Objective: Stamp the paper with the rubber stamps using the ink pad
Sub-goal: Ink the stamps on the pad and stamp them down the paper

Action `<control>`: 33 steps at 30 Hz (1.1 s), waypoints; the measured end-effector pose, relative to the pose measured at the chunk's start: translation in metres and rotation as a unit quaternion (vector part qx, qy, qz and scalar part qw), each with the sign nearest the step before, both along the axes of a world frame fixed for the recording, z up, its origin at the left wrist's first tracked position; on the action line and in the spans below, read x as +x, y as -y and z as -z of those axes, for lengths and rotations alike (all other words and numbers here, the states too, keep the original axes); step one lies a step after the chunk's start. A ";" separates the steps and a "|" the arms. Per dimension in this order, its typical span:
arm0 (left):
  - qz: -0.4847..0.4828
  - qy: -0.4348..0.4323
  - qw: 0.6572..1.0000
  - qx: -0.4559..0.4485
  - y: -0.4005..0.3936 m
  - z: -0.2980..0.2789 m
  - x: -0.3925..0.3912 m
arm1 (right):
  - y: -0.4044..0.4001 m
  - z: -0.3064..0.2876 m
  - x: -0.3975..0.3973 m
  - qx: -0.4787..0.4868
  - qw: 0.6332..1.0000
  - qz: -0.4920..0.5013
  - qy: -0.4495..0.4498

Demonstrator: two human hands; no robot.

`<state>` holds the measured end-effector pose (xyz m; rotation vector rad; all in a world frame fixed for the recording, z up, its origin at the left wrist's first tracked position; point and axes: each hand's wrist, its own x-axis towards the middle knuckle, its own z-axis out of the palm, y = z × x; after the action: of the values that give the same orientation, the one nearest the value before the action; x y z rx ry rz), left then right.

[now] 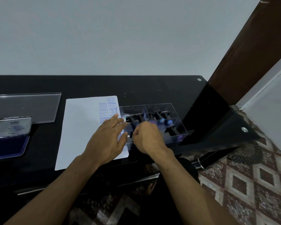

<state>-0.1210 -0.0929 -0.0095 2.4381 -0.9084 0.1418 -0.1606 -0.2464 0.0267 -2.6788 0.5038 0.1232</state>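
Observation:
A white paper lies on the black table, with blue prints such as AIR MAIL, SAMPLE and FRAGILE along its right edge. To its right stands a clear compartment box holding several black-handled rubber stamps. My left hand rests flat with straight fingers on the paper's right edge, against the box. My right hand is inside the box's near-left part, its fingers curled round a black stamp there. The open ink pad, blue with a metal lid, sits at the far left.
A clear plastic lid lies flat behind the ink pad. The table's right corner ends near a dark wooden door frame. A patterned rug covers the floor to the right and below the table edge.

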 end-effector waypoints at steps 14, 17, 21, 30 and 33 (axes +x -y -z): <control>-0.008 -0.012 1.000 -0.014 0.001 -0.008 -0.006 | 0.065 0.006 -0.050 -0.175 0.968 0.081 0.160; -0.015 -0.021 1.000 -0.012 0.002 -0.006 -0.004 | 0.073 0.006 -0.053 -0.213 0.970 0.069 0.090; -0.020 -0.026 0.999 -0.013 0.003 -0.007 -0.004 | 0.070 -0.001 -0.052 -0.219 0.975 0.028 -0.013; -0.031 -0.039 0.999 -0.012 0.004 -0.004 -0.005 | 0.067 -0.006 -0.041 -0.141 0.985 0.046 -0.087; -0.029 -0.040 0.999 -0.013 0.004 -0.003 -0.004 | 0.065 -0.005 -0.038 -0.113 0.990 0.066 -0.058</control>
<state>-0.1254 -0.0966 -0.0061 2.4298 -0.7959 0.0759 -0.1990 -0.3116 0.0318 -2.8586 0.7714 0.1959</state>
